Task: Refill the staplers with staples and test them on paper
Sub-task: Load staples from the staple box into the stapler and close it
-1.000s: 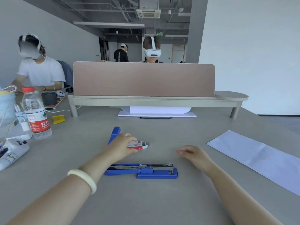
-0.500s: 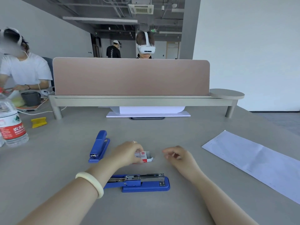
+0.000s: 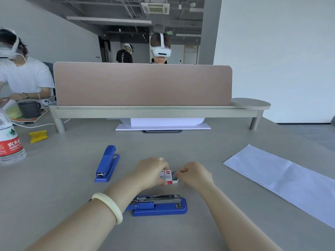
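A small red-and-white staple box (image 3: pixel 168 177) lies on the grey table. My left hand (image 3: pixel 150 172) grips its left side. From the right, my right hand (image 3: pixel 194 175) has its curled fingertips at the box's open end, where grey staples show. In front of my hands a blue stapler (image 3: pixel 159 205) lies open with its metal staple channel exposed. A second blue stapler (image 3: pixel 107 163), closed, lies to the left. A white sheet of paper (image 3: pixel 282 180) lies at the right.
A water bottle (image 3: pixel 9 142) stands at the far left, with a yellow object (image 3: pixel 38 136) behind it. A desk divider on a low shelf (image 3: pixel 145 110) crosses the back, white paper beneath it. Other people sit beyond.
My right hand has moved left from the bare table to the staple box, which my left hand keeps holding. The camera has shifted, so the scene sits lower and further right.
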Tool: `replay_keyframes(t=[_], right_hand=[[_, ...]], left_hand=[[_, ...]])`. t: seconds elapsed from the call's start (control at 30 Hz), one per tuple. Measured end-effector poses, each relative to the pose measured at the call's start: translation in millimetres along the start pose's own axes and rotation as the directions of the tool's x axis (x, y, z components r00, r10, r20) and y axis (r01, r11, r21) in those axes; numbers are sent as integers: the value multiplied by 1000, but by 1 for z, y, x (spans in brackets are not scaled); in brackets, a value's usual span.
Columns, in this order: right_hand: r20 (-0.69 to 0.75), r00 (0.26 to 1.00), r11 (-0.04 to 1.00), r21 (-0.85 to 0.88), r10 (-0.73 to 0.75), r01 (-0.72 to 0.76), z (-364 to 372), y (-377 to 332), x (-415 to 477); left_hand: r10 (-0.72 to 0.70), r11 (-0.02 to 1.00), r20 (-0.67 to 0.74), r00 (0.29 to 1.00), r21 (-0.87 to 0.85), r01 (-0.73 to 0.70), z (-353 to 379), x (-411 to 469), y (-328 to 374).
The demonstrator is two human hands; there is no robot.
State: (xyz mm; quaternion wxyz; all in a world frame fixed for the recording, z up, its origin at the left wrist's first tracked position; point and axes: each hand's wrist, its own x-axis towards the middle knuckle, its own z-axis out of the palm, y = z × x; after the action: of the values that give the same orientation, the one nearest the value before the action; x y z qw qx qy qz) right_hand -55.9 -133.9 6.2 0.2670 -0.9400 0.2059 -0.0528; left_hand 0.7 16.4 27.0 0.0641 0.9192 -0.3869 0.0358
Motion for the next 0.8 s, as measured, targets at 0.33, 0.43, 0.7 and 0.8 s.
replay_keyframes(t=[0.33, 0.43, 0.7, 0.8], right_hand=[[61, 993, 993, -68, 102, -98, -4, -7, 9], [88, 993, 995, -55, 85, -81, -6, -1, 9], [110, 993, 990, 135, 35, -50, -6, 15, 12], [43, 999, 948, 314, 28, -40, -8, 18, 10]], left_hand=[[17, 1000, 12, 1000, -4, -17, -1, -2, 1], [17, 999, 22, 1000, -27, -17, -1, -1, 0], [-12, 997, 49, 999, -75, 16, 1, -2, -3], [-57, 996, 53, 997, -70, 61, 2, -2, -8]])
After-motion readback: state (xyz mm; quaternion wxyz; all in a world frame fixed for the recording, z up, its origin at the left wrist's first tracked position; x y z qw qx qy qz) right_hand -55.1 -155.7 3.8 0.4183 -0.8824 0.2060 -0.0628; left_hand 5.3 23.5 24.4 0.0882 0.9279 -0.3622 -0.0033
